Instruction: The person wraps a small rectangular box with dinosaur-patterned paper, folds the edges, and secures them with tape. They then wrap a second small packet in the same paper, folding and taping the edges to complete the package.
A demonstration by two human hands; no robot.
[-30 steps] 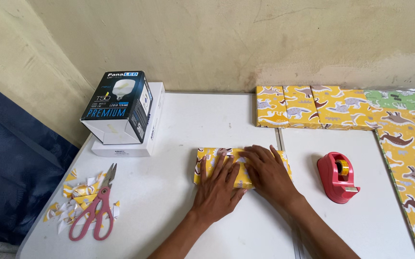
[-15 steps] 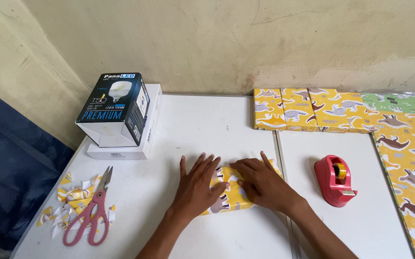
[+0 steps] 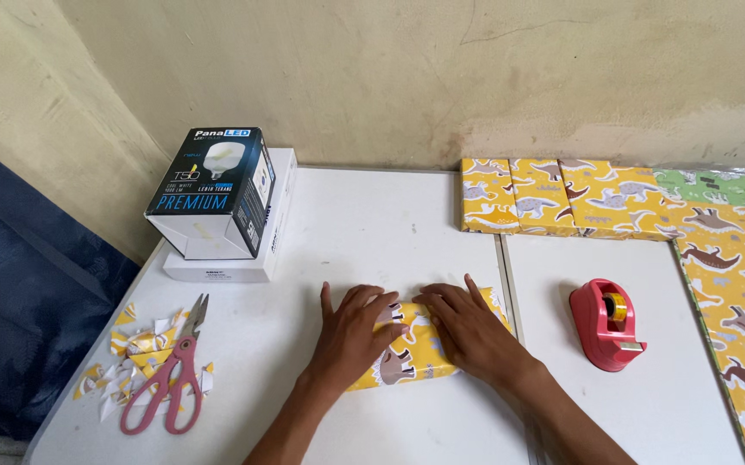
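Observation:
A small box wrapped in yellow dinosaur-print paper [image 3: 407, 357] lies on the white table [image 3: 372, 224], near its front edge. My left hand [image 3: 351, 336] lies flat over the box's left end, fingers spread. My right hand [image 3: 469, 331] presses on its right half, fingers pointing left toward the other hand. Both hands hold the box against the table, and much of its top is hidden under them.
A red tape dispenser [image 3: 606, 324] stands to the right. Pink scissors [image 3: 172, 377] lie on paper scraps [image 3: 136, 349] at the left. A dark bulb carton [image 3: 215, 189] sits on a white box [image 3: 252, 258]. Wrapped yellow boxes [image 3: 553, 196] and wrapping paper sheets [image 3: 738, 284] lie at the back right.
The wrapped box has been turned over and pulled nearer to me. My left hand has shifted from its top to its left end; my right hand stays on the right half.

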